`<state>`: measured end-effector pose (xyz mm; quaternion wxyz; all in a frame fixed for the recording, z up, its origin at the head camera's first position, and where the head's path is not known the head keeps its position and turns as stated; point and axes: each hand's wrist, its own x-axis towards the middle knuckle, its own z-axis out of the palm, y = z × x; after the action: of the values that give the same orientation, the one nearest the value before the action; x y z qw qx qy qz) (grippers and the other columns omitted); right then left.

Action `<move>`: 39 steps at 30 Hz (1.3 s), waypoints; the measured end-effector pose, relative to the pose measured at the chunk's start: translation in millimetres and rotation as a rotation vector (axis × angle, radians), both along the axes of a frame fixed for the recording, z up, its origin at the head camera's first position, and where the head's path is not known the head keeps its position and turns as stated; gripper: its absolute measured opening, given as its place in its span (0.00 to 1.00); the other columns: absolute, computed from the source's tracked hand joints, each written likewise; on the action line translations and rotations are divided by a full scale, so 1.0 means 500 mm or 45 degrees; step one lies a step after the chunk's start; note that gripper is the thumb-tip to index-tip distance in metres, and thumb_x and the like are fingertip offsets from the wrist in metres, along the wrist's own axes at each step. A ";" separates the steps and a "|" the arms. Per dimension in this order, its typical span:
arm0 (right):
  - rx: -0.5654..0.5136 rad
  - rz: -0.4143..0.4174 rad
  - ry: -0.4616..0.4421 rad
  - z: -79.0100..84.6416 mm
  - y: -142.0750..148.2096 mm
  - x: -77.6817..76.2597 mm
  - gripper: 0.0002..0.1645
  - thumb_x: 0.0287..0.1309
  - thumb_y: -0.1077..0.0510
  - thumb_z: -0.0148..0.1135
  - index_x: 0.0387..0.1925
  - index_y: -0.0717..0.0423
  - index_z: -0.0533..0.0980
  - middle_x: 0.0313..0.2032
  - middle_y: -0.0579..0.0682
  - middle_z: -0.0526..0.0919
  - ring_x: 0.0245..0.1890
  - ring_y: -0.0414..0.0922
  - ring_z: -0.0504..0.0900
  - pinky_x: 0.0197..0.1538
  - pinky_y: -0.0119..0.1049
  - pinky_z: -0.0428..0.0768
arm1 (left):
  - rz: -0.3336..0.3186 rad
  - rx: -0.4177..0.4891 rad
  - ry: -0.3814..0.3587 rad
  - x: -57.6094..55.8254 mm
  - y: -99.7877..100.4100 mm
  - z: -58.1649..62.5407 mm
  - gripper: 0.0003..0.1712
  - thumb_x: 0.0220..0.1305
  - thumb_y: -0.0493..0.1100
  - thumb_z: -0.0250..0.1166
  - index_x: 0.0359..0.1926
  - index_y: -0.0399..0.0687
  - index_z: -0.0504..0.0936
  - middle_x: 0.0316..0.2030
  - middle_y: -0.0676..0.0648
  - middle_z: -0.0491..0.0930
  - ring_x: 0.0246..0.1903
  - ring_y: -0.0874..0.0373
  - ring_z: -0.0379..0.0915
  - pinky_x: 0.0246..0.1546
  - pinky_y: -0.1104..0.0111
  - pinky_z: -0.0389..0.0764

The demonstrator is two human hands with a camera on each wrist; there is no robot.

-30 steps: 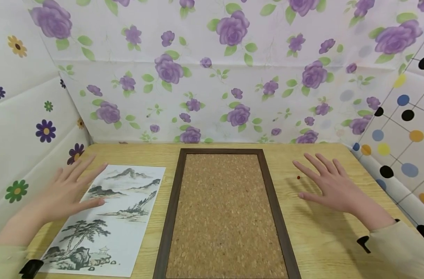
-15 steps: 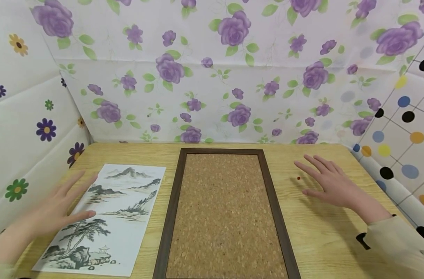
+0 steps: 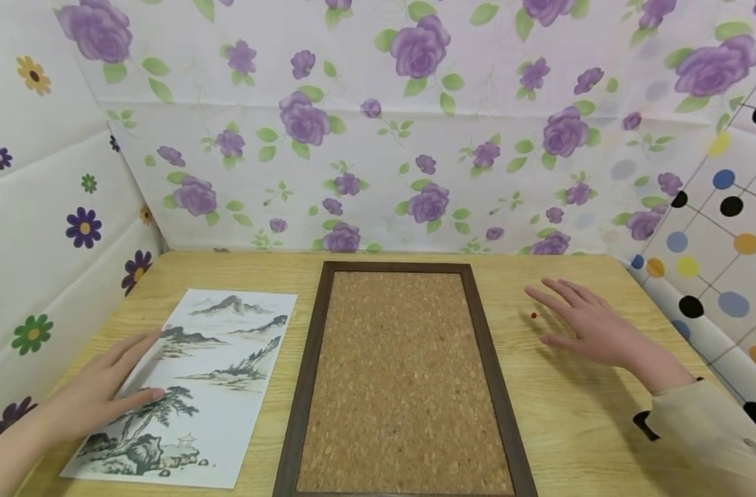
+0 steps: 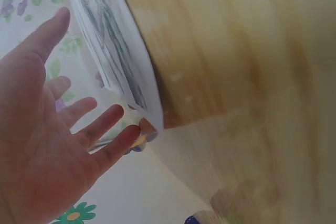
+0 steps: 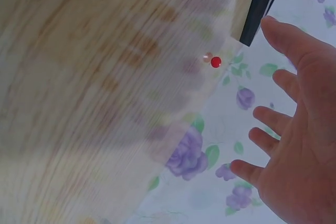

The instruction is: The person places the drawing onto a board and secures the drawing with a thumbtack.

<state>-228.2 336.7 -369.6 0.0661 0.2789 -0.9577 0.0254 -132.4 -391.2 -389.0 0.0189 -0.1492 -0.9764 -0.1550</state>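
Note:
A white sheet with an ink landscape print (image 3: 228, 428) lies left of a dark-framed cork board (image 3: 402, 373). My left hand (image 3: 101, 393) is over the sheet's left edge, fingers extended and thumb across the printed pine. In the left wrist view the spread fingers of that hand (image 4: 68, 140) are close to the sheet (image 4: 149, 82); whether they touch it, I cannot tell. To the right of the board, my right hand (image 3: 595, 328) hovers over the table with loosely extended fingers and holds nothing. Near its fingertips is a small round red object (image 3: 534, 315), also visible in the right wrist view (image 5: 216, 62).
The wooden table (image 3: 278, 421) has a glossy surface that reflects its surroundings. Behind it hangs a white covering with purple flowers (image 3: 427, 203). Side walls stand close on both sides: daisy-patterned at left (image 3: 36, 262), dotted at right (image 3: 732, 269).
My left hand has come down and toward me along the sheet's left edge. The right hand has shifted only slightly, its fingers a little less spread. Board and sheet stay in place.

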 end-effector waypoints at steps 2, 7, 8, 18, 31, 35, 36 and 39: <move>0.001 -0.004 -0.011 -0.003 -0.001 -0.001 0.49 0.53 0.39 0.63 0.72 0.39 0.51 0.71 0.59 0.53 0.67 0.65 0.55 0.59 0.67 0.59 | 0.005 0.026 -0.006 0.003 0.000 -0.001 0.54 0.55 0.54 0.67 0.74 0.52 0.44 0.66 0.28 0.54 0.60 0.24 0.53 0.49 0.32 0.60; 0.007 0.000 -0.050 -0.008 -0.004 -0.005 0.48 0.54 0.38 0.62 0.72 0.39 0.51 0.70 0.59 0.53 0.66 0.65 0.55 0.59 0.67 0.60 | 0.093 -0.049 -0.106 0.009 -0.001 0.001 0.57 0.54 0.60 0.66 0.73 0.42 0.43 0.61 0.22 0.57 0.56 0.23 0.56 0.48 0.32 0.63; 0.005 0.001 -0.060 -0.009 -0.005 -0.005 0.48 0.54 0.38 0.62 0.72 0.39 0.51 0.70 0.59 0.53 0.66 0.65 0.55 0.59 0.66 0.60 | 0.109 -0.073 -0.125 0.010 -0.001 0.002 0.58 0.54 0.62 0.65 0.73 0.39 0.44 0.60 0.21 0.59 0.55 0.23 0.58 0.47 0.32 0.64; -0.015 0.015 -0.078 -0.017 -0.006 -0.007 0.48 0.55 0.40 0.62 0.72 0.40 0.51 0.70 0.60 0.52 0.66 0.65 0.55 0.59 0.66 0.61 | 0.143 -0.050 -0.192 -0.003 -0.003 0.014 0.60 0.46 0.56 0.72 0.66 0.21 0.52 0.45 0.31 0.75 0.40 0.45 0.75 0.37 0.55 0.79; -0.051 0.043 -0.055 -0.024 -0.003 -0.018 0.45 0.53 0.44 0.66 0.69 0.46 0.58 0.69 0.62 0.54 0.64 0.66 0.58 0.57 0.66 0.64 | 0.150 0.016 -0.288 -0.021 -0.017 0.021 0.50 0.43 0.52 0.74 0.59 0.20 0.65 0.43 0.30 0.75 0.38 0.47 0.75 0.35 0.59 0.80; -0.047 0.040 -0.080 -0.026 -0.001 -0.024 0.43 0.55 0.43 0.64 0.68 0.48 0.59 0.69 0.63 0.55 0.64 0.66 0.58 0.56 0.67 0.64 | 0.177 0.020 -0.367 -0.030 -0.019 0.026 0.52 0.44 0.54 0.74 0.59 0.19 0.65 0.41 0.37 0.78 0.37 0.53 0.75 0.32 0.71 0.76; -0.046 0.034 -0.091 -0.026 0.000 -0.026 0.42 0.55 0.42 0.63 0.68 0.48 0.59 0.69 0.62 0.55 0.64 0.66 0.58 0.56 0.67 0.64 | 0.187 0.027 -0.388 -0.031 -0.020 0.027 0.52 0.44 0.54 0.74 0.59 0.20 0.64 0.40 0.38 0.79 0.36 0.54 0.75 0.32 0.71 0.75; -0.044 0.019 -0.117 -0.028 0.000 -0.028 0.42 0.56 0.42 0.61 0.69 0.48 0.59 0.69 0.62 0.54 0.64 0.66 0.57 0.57 0.67 0.63 | 0.213 0.040 -0.425 -0.033 -0.021 0.028 0.49 0.46 0.52 0.73 0.60 0.21 0.65 0.39 0.41 0.79 0.36 0.56 0.74 0.30 0.72 0.74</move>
<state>-242.2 336.8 -383.6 0.0266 0.2834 -0.9570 0.0552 -148.7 -401.5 -374.9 -0.1283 -0.0393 -0.9724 -0.1907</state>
